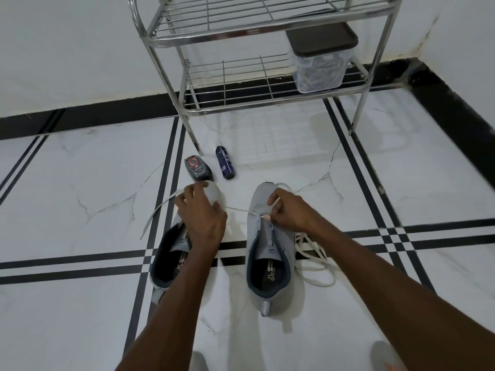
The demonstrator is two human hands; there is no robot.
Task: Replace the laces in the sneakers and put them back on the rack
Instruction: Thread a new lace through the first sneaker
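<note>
Two grey sneakers with dark collars stand side by side on the tiled floor, toes pointing away from me. My left hand (202,212) lies over the left sneaker (171,253) and grips a white lace (158,210) that trails off to the left. My right hand (288,210) is over the right sneaker (267,253) and pinches a white lace (242,210) at the eyelets; that lace runs taut toward my left hand. A loose pile of white lace (314,259) lies to the right of the right sneaker. The metal rack (267,100) stands behind.
A dark spray can (225,162) and a small black bottle (197,168) lie on the floor beyond the sneakers, by the rack's front left leg. A clear plastic box with a dark lid (320,57) sits on the rack's lower shelf. Walls meet at the far right corner.
</note>
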